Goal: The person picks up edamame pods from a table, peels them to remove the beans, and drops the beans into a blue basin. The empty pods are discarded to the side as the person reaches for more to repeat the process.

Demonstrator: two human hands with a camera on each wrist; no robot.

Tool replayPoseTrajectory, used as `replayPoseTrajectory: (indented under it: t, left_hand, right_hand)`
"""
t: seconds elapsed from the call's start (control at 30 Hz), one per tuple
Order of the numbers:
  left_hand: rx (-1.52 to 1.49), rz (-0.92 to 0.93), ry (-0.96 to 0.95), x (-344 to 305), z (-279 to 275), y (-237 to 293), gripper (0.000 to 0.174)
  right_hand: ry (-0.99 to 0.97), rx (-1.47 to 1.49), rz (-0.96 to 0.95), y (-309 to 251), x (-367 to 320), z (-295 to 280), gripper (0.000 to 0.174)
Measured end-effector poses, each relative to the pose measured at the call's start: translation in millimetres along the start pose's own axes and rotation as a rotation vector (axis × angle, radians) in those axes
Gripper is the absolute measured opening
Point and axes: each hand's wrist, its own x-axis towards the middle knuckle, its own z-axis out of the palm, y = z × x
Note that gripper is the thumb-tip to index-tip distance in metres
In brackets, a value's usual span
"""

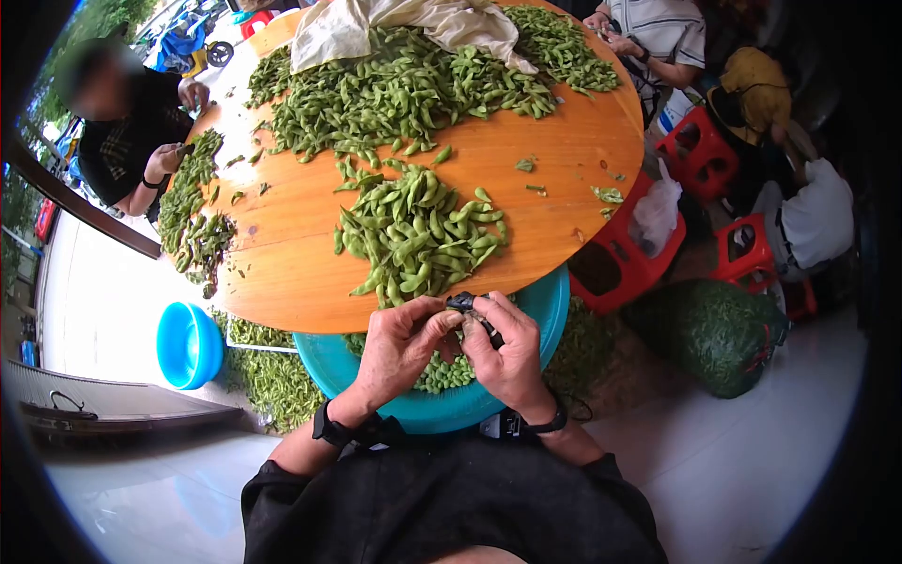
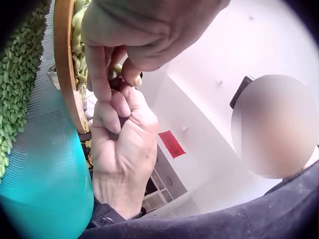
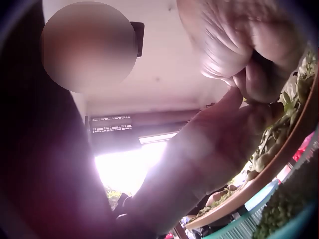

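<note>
Both hands meet over the near edge of the table, above a teal basin that holds shelled green beans. My left hand and my right hand pinch a green soybean pod between thumbs and fingertips. Most of the pod is hidden behind the fingers. Something dark and glossy shows at the fingertips in the head view. Just beyond the hands lies a heap of soybean pods on the wooden table.
A larger pod pile, partly under a pale cloth, covers the table's far side. At left, a person sits by more pods. A blue basin stands on the floor at left. Red stools and a full green sack are at right.
</note>
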Motion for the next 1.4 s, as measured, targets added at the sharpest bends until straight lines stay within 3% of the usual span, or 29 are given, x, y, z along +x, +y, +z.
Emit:
replayPoseTrajectory:
  t: [0.03,0.07,0.13,0.3,0.37,0.4,0.47,0.67,0.73,0.9,0.97,1.0,1.07,1.1,1.2,1.27,1.3,1.37,1.4]
  left_hand:
    - [0.063,0.009,-0.025,0.5,-1.9,2.9,0.025]
    - [0.062,0.008,-0.025,1.6,-3.9,4.7,0.025]
    - [-0.018,-0.090,-0.087,2.3,-6.4,6.2,0.026]
    - [-0.262,-0.107,-0.132,1.7,-5.9,-1.1,0.025]
    - [-0.359,-0.133,-0.147,2.2,-5.0,-4.9,0.023]
    - [-0.439,-0.151,-0.150,2.4,-4.6,-5.5,0.021]
    - [-0.520,-0.171,-0.152,2.2,-2.8,-5.8,0.018]
    - [-0.793,-0.186,-0.061,-3.7,3.6,-16.0,0.015]
    - [-0.844,-0.172,-0.025,-3.7,6.7,-14.7,0.016]
    - [-0.954,-0.129,-0.135,0.7,6.9,-24.6,0.021]
    - [-0.958,-0.137,-0.134,0.1,6.9,-22.7,0.022]
    - [-0.941,-0.120,-0.156,-0.3,6.1,-21.0,0.021]
    - [-0.923,-0.102,-0.173,-2.4,4.6,-21.4,0.021]
    - [-0.855,-0.097,-0.185,-3.7,4.0,-22.9,0.020]
    - [-0.693,-0.092,-0.269,-7.3,-5.7,-21.2,0.018]
    - [0.039,0.009,-0.307,-13.7,-10.9,-5.6,0.018]
    - [0.281,0.270,-0.373,-14.0,-15.6,-0.7,0.020]
    - [0.406,0.335,-0.306,-18.8,-26.7,13.0,0.019]
    - [0.530,0.401,-0.239,-20.1,-30.0,18.9,0.019]
  right_hand:
    - [-0.056,0.140,0.131,2.6,-0.8,-1.7,0.016]
    - [-0.056,0.139,0.131,1.1,-0.4,-4.3,0.016]
    - [-0.113,0.508,0.398,-3.7,0.6,-8.5,0.015]
    - [-0.076,0.531,0.439,-3.8,-1.4,-5.0,0.014]
    - [0.035,-0.028,0.007,-0.1,-2.6,1.2,0.015]
    - [0.038,-0.029,0.008,-2.7,-3.0,2.9,0.015]
    - [0.096,-0.235,-0.183,-9.5,-4.2,5.2,0.019]
    - [0.044,-0.155,-0.127,-3.9,-5.1,1.8,0.017]
    - [0.032,0.038,0.064,1.1,-7.6,1.7,0.016]
    - [0.030,0.043,0.097,4.9,-6.6,0.1,0.018]
    - [0.056,-0.130,-0.170,0.6,-3.3,1.2,0.018]
    - [0.053,-0.129,-0.168,-3.1,-3.8,-0.3,0.018]
    - [-0.020,0.303,0.277,-8.6,-4.8,-5.1,0.015]
    - [-0.005,0.451,0.293,-4.9,-4.8,-6.0,0.015]
    - [0.022,0.474,0.297,-6.6,-7.6,-20.3,0.015]
    - [0.087,0.446,0.284,-10.7,-14.1,-44.7,0.017]
    - [0.093,0.379,0.343,-10.6,-19.5,-65.3,0.016]
    - [0.030,0.155,0.316,-14.0,-27.9,-111.8,0.012]
    - [-0.092,0.044,0.369,-15.6,-31.2,-137.3,0.012]
